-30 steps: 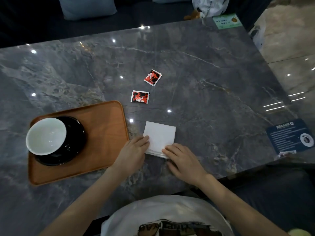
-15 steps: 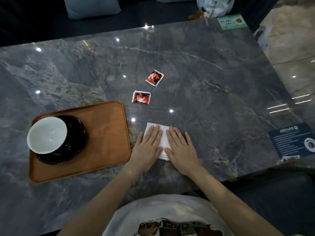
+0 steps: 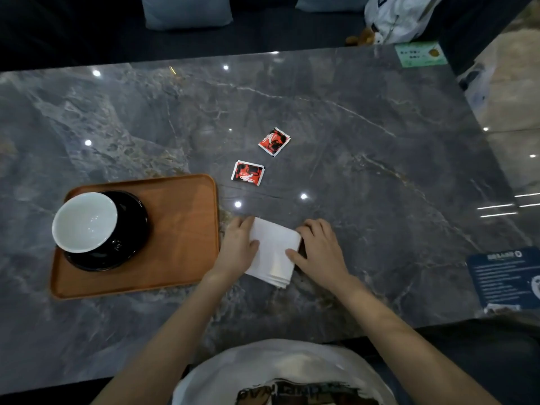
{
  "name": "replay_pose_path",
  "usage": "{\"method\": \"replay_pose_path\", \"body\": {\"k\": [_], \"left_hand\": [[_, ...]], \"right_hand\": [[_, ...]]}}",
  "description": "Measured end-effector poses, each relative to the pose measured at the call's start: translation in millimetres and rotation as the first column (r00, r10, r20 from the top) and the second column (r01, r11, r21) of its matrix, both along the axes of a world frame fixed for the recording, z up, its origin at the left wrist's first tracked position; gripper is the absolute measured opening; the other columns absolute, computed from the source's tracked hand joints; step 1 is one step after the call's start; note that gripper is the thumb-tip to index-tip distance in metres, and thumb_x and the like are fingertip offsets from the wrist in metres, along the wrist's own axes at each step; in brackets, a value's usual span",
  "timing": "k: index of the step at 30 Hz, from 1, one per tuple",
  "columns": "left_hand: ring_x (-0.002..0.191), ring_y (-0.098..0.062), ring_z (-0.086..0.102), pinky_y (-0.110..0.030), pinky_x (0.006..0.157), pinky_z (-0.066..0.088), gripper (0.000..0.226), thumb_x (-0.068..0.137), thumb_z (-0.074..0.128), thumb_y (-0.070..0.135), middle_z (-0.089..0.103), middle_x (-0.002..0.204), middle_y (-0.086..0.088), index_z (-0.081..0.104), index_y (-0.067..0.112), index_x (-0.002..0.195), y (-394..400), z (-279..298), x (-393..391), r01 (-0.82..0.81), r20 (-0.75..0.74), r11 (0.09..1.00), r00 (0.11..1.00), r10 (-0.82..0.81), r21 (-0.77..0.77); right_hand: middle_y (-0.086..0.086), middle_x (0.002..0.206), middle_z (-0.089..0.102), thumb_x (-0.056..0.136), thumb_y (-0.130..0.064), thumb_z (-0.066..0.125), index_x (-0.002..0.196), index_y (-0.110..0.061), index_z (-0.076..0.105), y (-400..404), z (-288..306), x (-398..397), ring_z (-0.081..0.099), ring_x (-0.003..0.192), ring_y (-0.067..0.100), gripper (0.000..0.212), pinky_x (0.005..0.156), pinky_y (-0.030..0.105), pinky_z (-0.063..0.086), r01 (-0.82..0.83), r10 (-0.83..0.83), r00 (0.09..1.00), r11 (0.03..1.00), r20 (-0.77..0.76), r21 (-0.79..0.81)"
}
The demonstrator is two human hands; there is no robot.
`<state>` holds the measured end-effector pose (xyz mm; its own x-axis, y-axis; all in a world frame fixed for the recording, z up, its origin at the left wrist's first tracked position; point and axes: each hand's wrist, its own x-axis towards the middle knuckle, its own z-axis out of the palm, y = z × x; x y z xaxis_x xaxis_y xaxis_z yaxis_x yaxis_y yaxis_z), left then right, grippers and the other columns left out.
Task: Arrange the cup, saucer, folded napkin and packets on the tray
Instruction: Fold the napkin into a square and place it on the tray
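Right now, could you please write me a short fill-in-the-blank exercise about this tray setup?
1. The white cup sits on a ____ saucer.
2. The number of red packets lying on the marble table, off the wooden tray, is ____.
3. The left hand and right hand both touch the folded white ____.

Missing words: black; two; napkin

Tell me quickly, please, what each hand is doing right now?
Left hand: fingers on the folded napkin's left edge.
Right hand: fingers on its right edge.
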<state>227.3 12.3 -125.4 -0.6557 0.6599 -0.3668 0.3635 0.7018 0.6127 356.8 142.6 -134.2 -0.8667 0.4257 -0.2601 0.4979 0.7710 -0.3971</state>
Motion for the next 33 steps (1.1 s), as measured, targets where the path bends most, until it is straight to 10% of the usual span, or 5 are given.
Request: {"method": "replay_pose_path", "body": {"k": [5, 10, 16, 29, 33], "left_hand": [[0.100, -0.031, 0.055, -0.023, 0.081, 0.038, 0.046, 0.077, 0.061, 0.005, 0.056, 0.114, -0.021, 0.048, 0.003, 0.122, 0.2, 3.9, -4.7, -0.133, 0.130, 0.991, 0.983, 0.130, 0.016], [0.096, -0.022, 0.055, -0.032, 0.091, 0.047, 0.039, 0.081, 0.057, 0.003, 0.053, 0.111, -0.013, 0.048, 0.007, 0.118, -10.9, 8.2, -2.0, -0.200, 0.282, 0.973, 0.946, 0.160, 0.118], [0.082, -0.015, 0.057, -0.030, 0.076, 0.047, 0.050, 0.081, 0.059, 0.007, 0.060, 0.086, 0.000, 0.042, 0.024, 0.125, -32.9, 14.0, -7.8, -0.218, 0.379, 0.951, 0.917, 0.123, 0.218], [0.090, -0.022, 0.061, -0.023, 0.054, 0.057, 0.050, 0.082, 0.059, 0.001, 0.061, 0.106, -0.011, 0.043, 0.014, 0.128, -89.8, 63.2, -87.4, -0.626, 0.668, 0.711, 0.681, 0.299, 0.320], [0.093, -0.022, 0.063, -0.033, 0.064, 0.058, 0.040, 0.082, 0.059, 0.003, 0.063, 0.103, -0.007, 0.048, 0.015, 0.119, -100.1, 58.6, -96.4, -0.736, 0.719, 0.626, 0.578, 0.386, 0.256]], "right_hand": [[0.005, 0.109, 0.051, 0.079, -0.028, 0.060, 0.102, -0.011, 0.050, 3.9, 5.9, -3.6, 0.036, 0.114, 0.022, 0.030, 0.090, 0.030, 0.032, 0.023, -0.026, 0.999, 0.988, -0.022, -0.151], [0.001, 0.085, 0.055, 0.082, -0.016, 0.058, 0.090, -0.021, 0.042, -0.3, 20.5, -3.2, 0.052, 0.080, 0.020, 0.018, 0.066, 0.034, 0.037, 0.113, -0.152, 0.987, 0.894, -0.057, -0.433], [-0.001, 0.089, 0.061, 0.083, -0.013, 0.061, 0.096, -0.021, 0.048, -5.8, 44.1, -15.1, 0.059, 0.082, 0.018, 0.020, 0.073, 0.034, 0.048, 0.165, -0.295, 0.944, 0.812, -0.150, -0.559], [-0.001, 0.084, 0.073, 0.081, -0.007, 0.062, 0.094, -0.014, 0.068, -49.9, 74.2, -116.5, 0.067, 0.076, 0.014, 0.016, 0.063, 0.021, 0.054, 0.265, -0.617, 0.783, 0.212, 0.082, -0.940], [0.002, 0.093, 0.066, 0.083, -0.004, 0.058, 0.101, -0.018, 0.062, -56.3, 73.5, -147.0, 0.062, 0.080, 0.012, 0.023, 0.071, 0.021, 0.051, 0.290, -0.544, 0.837, 0.356, 0.055, -0.888]]}}
